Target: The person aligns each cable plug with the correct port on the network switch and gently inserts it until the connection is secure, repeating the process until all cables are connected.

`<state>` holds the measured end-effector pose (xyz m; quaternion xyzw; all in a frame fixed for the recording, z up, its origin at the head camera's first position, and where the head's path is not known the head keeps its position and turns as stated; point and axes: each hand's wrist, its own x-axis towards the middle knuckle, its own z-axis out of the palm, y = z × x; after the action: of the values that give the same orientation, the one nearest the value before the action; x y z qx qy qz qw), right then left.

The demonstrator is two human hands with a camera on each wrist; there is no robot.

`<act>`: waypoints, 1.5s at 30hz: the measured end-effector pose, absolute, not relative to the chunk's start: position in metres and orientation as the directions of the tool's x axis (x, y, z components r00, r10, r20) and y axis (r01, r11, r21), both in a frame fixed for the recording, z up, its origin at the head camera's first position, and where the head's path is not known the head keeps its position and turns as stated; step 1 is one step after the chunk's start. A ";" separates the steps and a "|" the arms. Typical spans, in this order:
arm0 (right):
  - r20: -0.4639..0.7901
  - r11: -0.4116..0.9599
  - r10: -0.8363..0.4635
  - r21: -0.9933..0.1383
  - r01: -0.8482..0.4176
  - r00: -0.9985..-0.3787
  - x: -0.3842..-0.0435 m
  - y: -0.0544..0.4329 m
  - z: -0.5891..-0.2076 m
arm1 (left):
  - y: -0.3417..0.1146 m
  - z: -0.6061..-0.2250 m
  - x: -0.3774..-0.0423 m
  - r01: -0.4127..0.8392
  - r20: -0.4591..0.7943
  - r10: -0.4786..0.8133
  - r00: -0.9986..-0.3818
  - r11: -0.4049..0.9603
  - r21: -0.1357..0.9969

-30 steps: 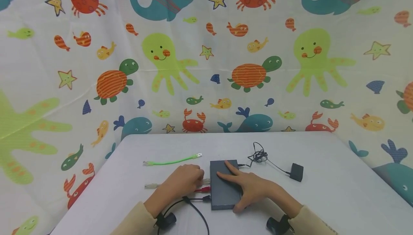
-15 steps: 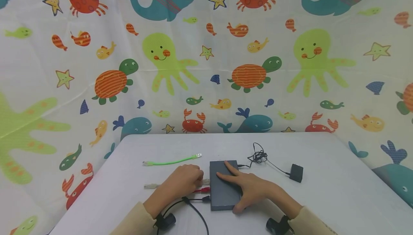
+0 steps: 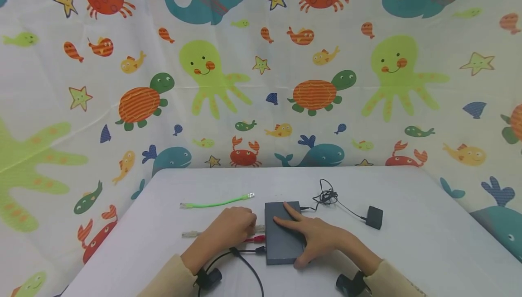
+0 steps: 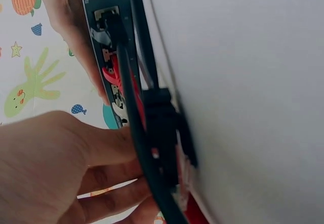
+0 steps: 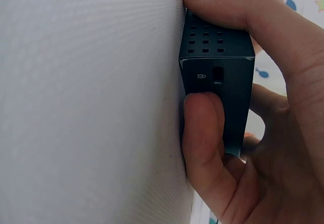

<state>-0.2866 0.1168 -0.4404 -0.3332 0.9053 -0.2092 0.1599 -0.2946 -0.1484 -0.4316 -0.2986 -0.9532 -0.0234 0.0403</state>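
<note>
White tabletop (image 3: 424, 242) bears a flat, perforated, rectangular box (image 3: 279, 245).

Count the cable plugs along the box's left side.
3, far to near: white plug, red plug, black plug. None looks hidden: the left hand leaves the box's edge clear.

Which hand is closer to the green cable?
The left hand: it is just on the person's side of the green cable, not touching it. The right hand is farther off to the right, holding the box.
</note>
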 end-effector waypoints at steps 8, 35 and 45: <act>-0.146 0.680 -0.680 -0.492 -0.544 -0.719 -0.287 0.116 -0.442 | -0.149 -0.435 -0.295 0.570 0.069 0.569 -0.820 0.821 0.008; -0.148 0.692 -0.667 -0.485 -0.534 -0.730 -0.289 0.117 -0.444 | -0.149 -0.437 -0.298 0.594 0.089 0.593 -0.801 0.805 -0.016; -0.140 0.682 -0.675 -0.493 -0.540 -0.724 -0.288 0.117 -0.442 | -0.150 -0.436 -0.299 0.579 0.084 0.577 -0.812 0.815 0.003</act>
<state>-0.2879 0.1167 -0.4418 -0.3362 0.9035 -0.2142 0.1573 -0.2988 -0.1498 -0.4363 -0.3038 -0.9518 -0.0143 0.0394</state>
